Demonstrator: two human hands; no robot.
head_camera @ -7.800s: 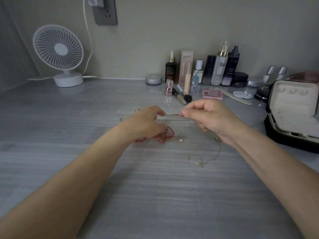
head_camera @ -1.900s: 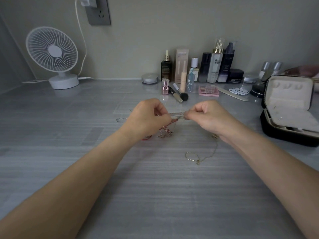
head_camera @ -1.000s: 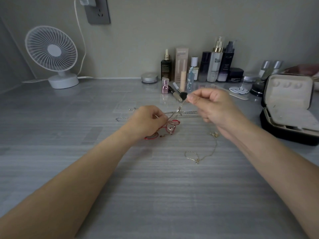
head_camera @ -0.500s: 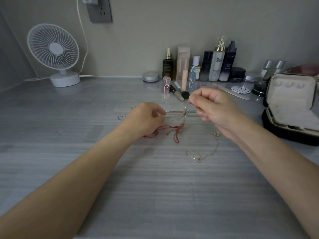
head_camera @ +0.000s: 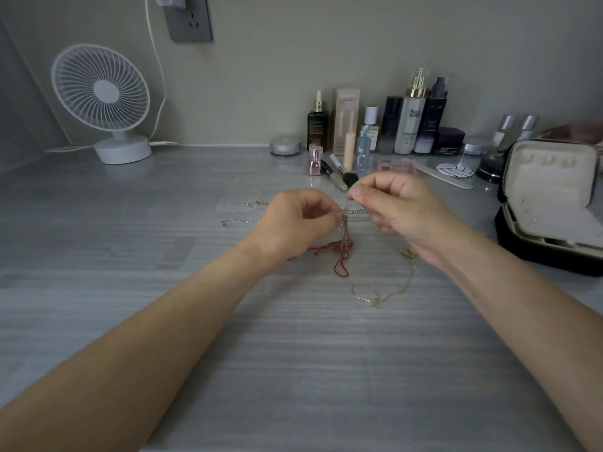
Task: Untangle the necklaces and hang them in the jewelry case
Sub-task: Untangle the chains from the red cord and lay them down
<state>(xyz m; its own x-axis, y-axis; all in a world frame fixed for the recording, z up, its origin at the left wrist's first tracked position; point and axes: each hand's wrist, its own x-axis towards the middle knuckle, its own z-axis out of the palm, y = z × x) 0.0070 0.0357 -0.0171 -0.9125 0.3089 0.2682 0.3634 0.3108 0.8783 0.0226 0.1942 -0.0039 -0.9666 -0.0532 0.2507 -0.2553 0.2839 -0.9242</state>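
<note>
My left hand (head_camera: 293, 223) and my right hand (head_camera: 396, 210) meet over the middle of the grey table, both pinching a silver chain (head_camera: 344, 228) that hangs down between them. A red cord necklace (head_camera: 339, 259) is tangled with the chain's lower end and lies on the table under my left hand. More silver chain (head_camera: 238, 220) trails out to the left. A thin gold necklace (head_camera: 375, 295) lies loose in front of my right wrist. The jewelry case (head_camera: 551, 203) stands open at the right edge, its cream lid upright.
Cosmetic bottles, a pink bottle (head_camera: 315, 162), a makeup brush (head_camera: 341, 174) and a nail file (head_camera: 440, 176) line the back of the table behind my hands. A white desk fan (head_camera: 104, 102) stands back left, plugged into the wall socket (head_camera: 189, 17).
My right hand has come down and closer to my left hand. The silver chain now hangs straight down between my fingertips, and the red cord has been dragged slightly right.
</note>
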